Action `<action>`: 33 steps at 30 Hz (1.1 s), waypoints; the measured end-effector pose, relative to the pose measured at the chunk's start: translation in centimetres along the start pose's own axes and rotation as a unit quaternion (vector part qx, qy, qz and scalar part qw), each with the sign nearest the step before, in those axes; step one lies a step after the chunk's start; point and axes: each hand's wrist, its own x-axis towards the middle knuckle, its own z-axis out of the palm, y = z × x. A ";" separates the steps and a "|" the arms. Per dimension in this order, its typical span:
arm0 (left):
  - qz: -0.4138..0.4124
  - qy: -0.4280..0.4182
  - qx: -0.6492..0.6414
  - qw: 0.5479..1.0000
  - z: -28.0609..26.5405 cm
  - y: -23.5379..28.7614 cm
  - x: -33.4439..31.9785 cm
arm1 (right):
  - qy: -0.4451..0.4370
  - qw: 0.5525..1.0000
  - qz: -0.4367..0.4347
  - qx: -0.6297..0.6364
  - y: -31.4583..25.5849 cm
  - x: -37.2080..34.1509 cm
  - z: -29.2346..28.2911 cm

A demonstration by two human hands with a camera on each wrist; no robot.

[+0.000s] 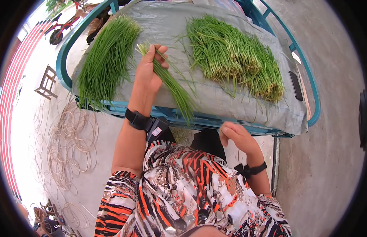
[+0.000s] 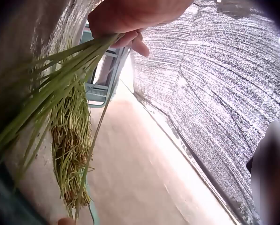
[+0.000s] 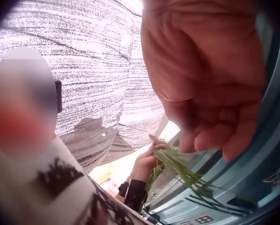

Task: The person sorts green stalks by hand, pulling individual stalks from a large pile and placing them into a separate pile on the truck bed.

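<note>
My left hand [image 1: 148,75] grips a thin bunch of green chives [image 1: 172,86] near its pale root ends, the leaves hanging down toward the front edge of the grey sheet [image 1: 161,29]. In the left wrist view the held chives [image 2: 60,77] fan out below the fingers. My right hand [image 1: 239,136] hovers in front of the cart's edge, close to my body, its fingers loosely curled with nothing visible in them. To the left lies a tidy pile of chives [image 1: 108,59]. A wider heap of chives [image 1: 231,51], browner at its root ends, lies on the right.
The sheet covers a blue metal cart with raised side rails [image 1: 65,59]. A dark phone [image 1: 296,85] lies near its right edge. On the floor at left are loose coils of thin cord [image 1: 69,146] and a small wooden stool [image 1: 47,83].
</note>
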 end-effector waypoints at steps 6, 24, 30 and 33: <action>-0.092 -0.154 -0.114 0.977 -2.8 -1.6 2.2 | 0.148 0.981 0.025 -0.120 -1.8 -1.9 -1.3; -0.173 -0.204 -0.123 0.956 -2.5 -1.3 1.7 | 0.421 0.782 -0.085 -0.451 -6.7 12.5 -2.0; -0.172 -0.210 -0.093 0.958 -2.2 -1.2 1.4 | 0.443 0.834 -0.137 -0.300 -6.4 10.8 -1.9; -0.146 -0.190 -0.034 0.970 -1.6 -1.2 0.9 | 0.450 0.849 -0.187 -0.203 -5.9 9.1 -1.9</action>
